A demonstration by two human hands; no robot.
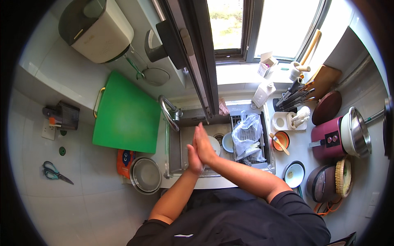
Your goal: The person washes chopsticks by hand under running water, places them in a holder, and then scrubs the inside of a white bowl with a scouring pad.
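My left hand (193, 158) and my right hand (203, 144) press palm to palm above the kitchen sink (184, 135), fingers pointing towards the window. No object shows between them. Under and beside them in the basin lie a white plate (214, 146), partly hidden by my right hand, and a pale blue bowl (227, 142). The curved metal faucet (167, 112) rises at the left of the basin. A clear plastic bag (246, 132) rests on the rack over the sink's right side.
Left of the sink stand a green cutting board (127, 117) and metal bowls (146, 175). To the right are an orange bowl (280, 137) with a brush, a white bowl (294, 174), a knife block (284, 104) and a purple appliance (327, 138). An open window frame (197, 61) juts over the sink.
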